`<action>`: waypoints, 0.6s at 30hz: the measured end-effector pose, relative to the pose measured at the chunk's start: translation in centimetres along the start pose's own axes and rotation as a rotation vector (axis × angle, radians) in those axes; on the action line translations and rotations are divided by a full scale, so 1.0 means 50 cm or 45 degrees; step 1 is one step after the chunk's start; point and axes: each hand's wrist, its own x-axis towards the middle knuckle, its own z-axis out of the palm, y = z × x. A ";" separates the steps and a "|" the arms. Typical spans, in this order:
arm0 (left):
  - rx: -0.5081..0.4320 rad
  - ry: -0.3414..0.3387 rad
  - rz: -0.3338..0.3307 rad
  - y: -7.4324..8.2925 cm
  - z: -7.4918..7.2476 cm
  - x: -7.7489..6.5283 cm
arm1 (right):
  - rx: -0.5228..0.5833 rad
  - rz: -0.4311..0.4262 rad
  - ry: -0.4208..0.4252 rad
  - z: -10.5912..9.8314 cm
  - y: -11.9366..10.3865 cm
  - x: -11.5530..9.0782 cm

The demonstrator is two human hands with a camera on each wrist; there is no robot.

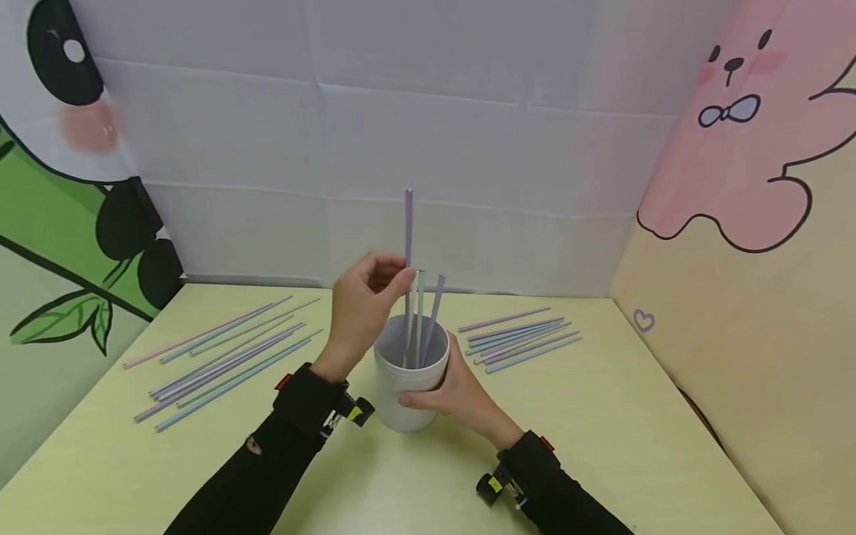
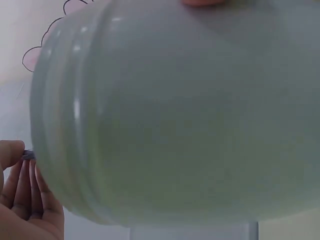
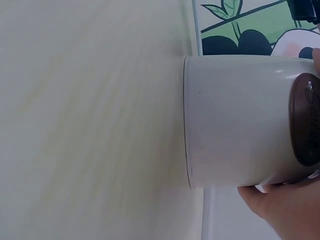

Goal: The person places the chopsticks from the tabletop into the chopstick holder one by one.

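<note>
Noted on yellowish tabletop (image 1: 602,423): pastel straws (image 1: 234,384) loosely spread near left edge; further straws (image 1: 518,338) bunched toward back right corner.

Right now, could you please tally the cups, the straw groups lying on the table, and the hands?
Cup: 1
Left straw group and right straw group on the table: 2
Left hand and right hand: 2
Total: 5

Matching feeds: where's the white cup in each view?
Head: white cup just below centre.
Left wrist: white cup fills most of the picture, rim leftward.
Right wrist: white cup in right half, base leftward.
Shared landmark: right hand gripping it; left wrist shows only a fingertip, top edge.
</note>
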 end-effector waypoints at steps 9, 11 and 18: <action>0.119 -0.024 -0.033 -0.036 0.006 -0.016 | -0.037 -0.002 -0.013 -0.007 0.001 0.002; 0.130 -0.030 -0.039 -0.043 0.008 -0.019 | -0.045 -0.001 -0.019 -0.009 0.002 0.002; 0.141 -0.024 -0.052 -0.060 0.013 -0.027 | -0.054 0.002 -0.036 -0.014 0.003 0.003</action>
